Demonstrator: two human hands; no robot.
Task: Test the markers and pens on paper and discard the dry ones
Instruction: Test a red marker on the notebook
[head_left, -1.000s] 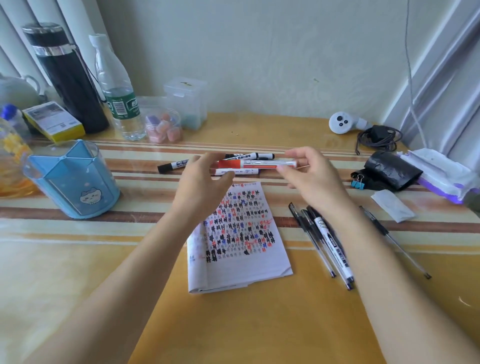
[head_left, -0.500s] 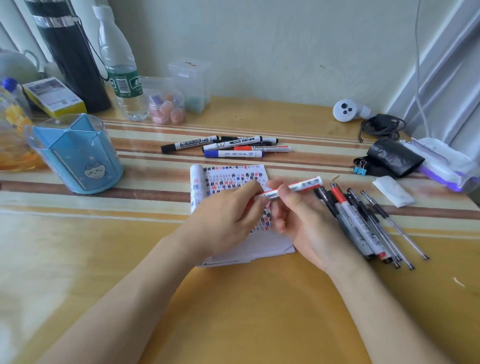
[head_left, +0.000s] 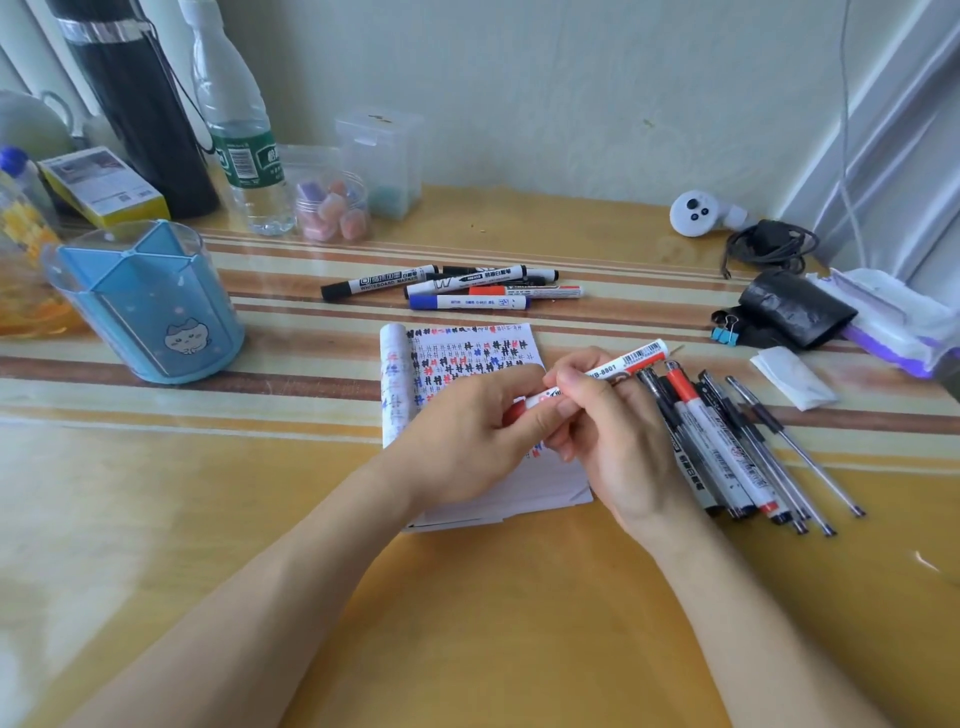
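On the counter in front of me a paper pad lies at centre. Behind it lies a row of markers. To its right lies a bundle of pens. A pen holder stands far left, bottles behind it against the wall.

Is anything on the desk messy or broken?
Nothing looks broken or spilled. The paper pad is odd: its left edge is curled into a roll and it is crowded with scribble marks. Both hands, left hand and right hand, hold a red marker over it.
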